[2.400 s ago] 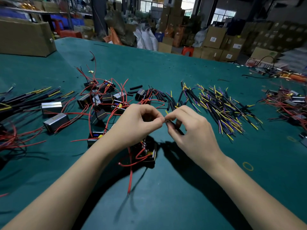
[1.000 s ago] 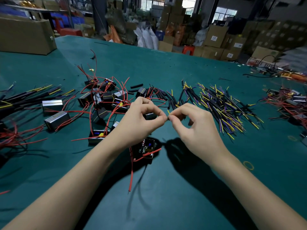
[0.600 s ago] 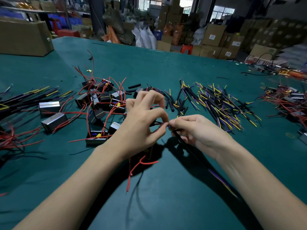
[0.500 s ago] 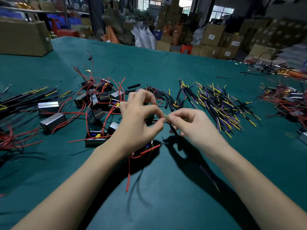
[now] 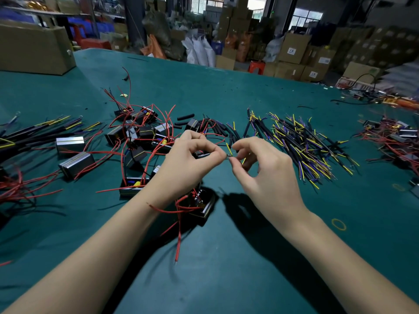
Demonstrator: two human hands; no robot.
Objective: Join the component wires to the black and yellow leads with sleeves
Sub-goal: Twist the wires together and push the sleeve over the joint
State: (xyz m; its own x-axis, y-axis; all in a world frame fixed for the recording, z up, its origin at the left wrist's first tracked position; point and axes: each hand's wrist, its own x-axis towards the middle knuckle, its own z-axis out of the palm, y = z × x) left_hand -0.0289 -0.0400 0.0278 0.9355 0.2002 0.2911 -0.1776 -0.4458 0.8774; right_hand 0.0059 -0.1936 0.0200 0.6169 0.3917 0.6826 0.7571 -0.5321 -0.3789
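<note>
My left hand [image 5: 188,164] and my right hand [image 5: 265,175] meet fingertip to fingertip above the green table [image 5: 226,257]. Between thumb and forefinger the left hand pinches a wire end from the black component [image 5: 201,206], which hangs below it with red wires [image 5: 179,234] trailing down. The right hand pinches the end of a black and yellow lead [image 5: 229,149]; most of that lead is hidden behind the fingers. The two ends touch at the pinch. Short black sleeves [image 5: 223,129] lie beyond the hands.
Several black components with red wires [image 5: 140,137] are heaped at the left of the hands. A pile of black, yellow and purple leads [image 5: 303,148] lies at the right. Silver boxes [image 5: 76,164] sit at the left, more wired parts [image 5: 394,137] at far right.
The hands stay joined at the fingertips. The right hand has risen and turned, and the long lead trailing under it a moment ago is out of sight. The component has swung slightly below the left hand.
</note>
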